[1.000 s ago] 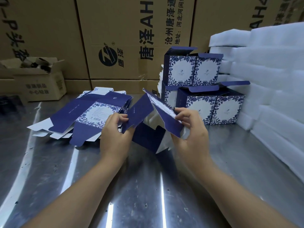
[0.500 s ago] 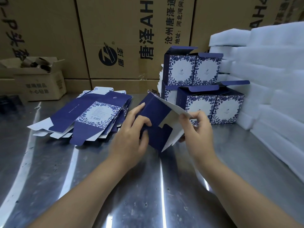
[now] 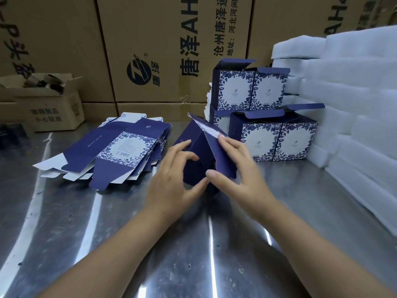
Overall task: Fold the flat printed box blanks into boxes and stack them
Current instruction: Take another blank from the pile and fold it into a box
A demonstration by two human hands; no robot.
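Navy card: half-folded box (image 3: 196,151) between our hands, ridge up; left hand (image 3: 171,181) grips left panel, right hand (image 3: 238,168) pinches right flap; folded-box stack (image 3: 261,136) far right, nearer right hand.

I have one view, a wide-angle camera on the person's head, looking forward and down across the table (image 3: 64,211). Both forearms run in from the near edge, and the left hand (image 3: 171,179) and right hand (image 3: 240,173) hold the box (image 3: 199,151) close to the lens at mid-frame. The camera faces the far wall of cartons (image 3: 150,39), with the blanks (image 3: 120,151) left of centre, the folded boxes (image 3: 279,136) right of centre and the foam (image 3: 354,104) along the right edge, and the wide lens bows straight lines near the frame's borders.
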